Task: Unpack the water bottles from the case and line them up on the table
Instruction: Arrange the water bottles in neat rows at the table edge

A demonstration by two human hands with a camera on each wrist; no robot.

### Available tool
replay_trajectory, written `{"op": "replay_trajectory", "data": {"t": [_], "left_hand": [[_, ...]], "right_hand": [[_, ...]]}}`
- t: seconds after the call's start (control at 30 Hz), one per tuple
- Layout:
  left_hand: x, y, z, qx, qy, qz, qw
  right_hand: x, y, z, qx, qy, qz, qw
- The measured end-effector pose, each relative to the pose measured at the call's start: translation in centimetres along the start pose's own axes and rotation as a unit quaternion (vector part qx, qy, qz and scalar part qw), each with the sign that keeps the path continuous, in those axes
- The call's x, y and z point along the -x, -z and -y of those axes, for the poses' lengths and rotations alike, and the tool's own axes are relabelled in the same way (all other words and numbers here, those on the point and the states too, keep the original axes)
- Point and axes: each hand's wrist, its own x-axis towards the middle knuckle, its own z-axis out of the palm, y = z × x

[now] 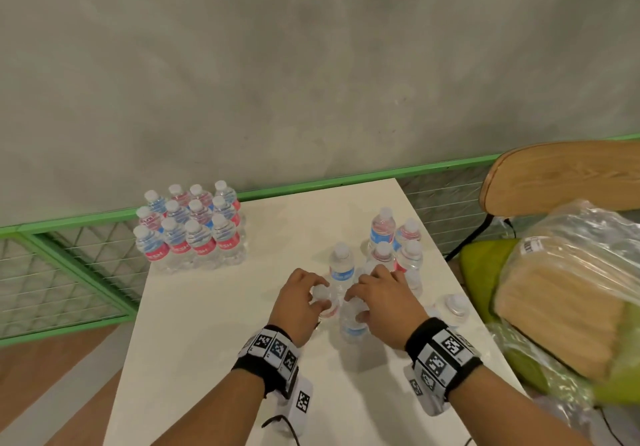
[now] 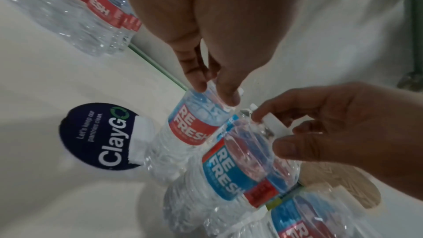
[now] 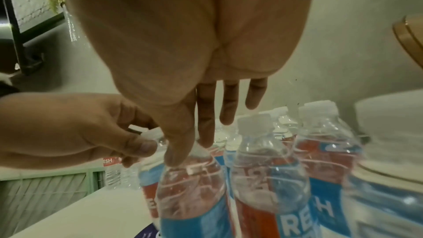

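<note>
On the white rectangular table (image 1: 194, 324), a wrapped case of clear plastic water bottles with red and blue labels (image 1: 190, 231) is seen at the far left, well apart from both hands, and a loose group of the same bottles (image 1: 394, 241) stands at the right. Directly under the hands, two upright bottles are held by their tops, their long axes vertical. The left bottle (image 2: 194, 124) is pinched at its white cap by the left hand (image 1: 299, 302). The right bottle (image 3: 190, 193) is gripped at its neck by the right hand (image 1: 382, 302), with the other fingers spread. The bottles stand just beside each other; probably they are to be set into the row.
</note>
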Motion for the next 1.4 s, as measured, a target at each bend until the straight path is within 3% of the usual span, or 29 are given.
{"op": "replay_trajectory", "data": {"t": [0.1,0.27,0.4,0.63,0.8,1.07,1.4], "left_hand": [[0.5,1.9,0.7,0.028,0.031,-0.045,0.998],[1.4,6.1,3.2,0.019,0.019,-0.078,0.997],[3.2,9.9,5.5,0.015,0.114,-0.095,0.989],[6.8,16.6,11.1,-0.095,0.219,-0.165,0.957],[8.1,19.9,14.8,-0.141,0.259,-0.144,0.945],[6.9,23.7,18.8,-0.101,0.225,-0.164,0.955],[2.7,26.9,20.9,-0.127,0.188,-0.109,0.968]], "right_hand": [[-0.6,0.4,0.5,-0.019,0.002,0.015,1.0],[-1.4,0.8,3.0,-0.124,-0.005,0.014,0.992],[-3.3,1.2,6.5,-0.256,-0.004,0.021,0.967],[-8.5,-1.2,14.5,-0.258,0.015,0.054,0.965],[-10.8,-2.5,19.9,-0.252,0.045,0.083,0.963],[-14.7,-2.7,24.0,-0.223,0.07,0.082,0.969],[-20.3,-2.0,25.4,-0.18,0.092,0.053,0.978]]}}
